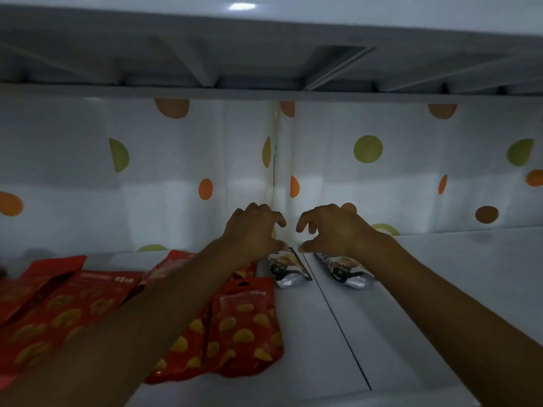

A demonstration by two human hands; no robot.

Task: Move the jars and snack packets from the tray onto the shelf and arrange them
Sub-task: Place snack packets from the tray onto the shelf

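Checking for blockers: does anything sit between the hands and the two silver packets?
Nothing visible. The left hand and right hand are at the far ends of the left silver packet and right silver packet; red packets lie aside, leftward.

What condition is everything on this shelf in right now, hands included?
Red snack packets: lying flat, overlapping.
Left silver packet: lying on the shelf, below the left hand.
Right silver packet: lying likewise, partly hidden by the right hand.
Left hand: fingers curled, contact unclear.
Right hand: fingers curled, contact unclear.
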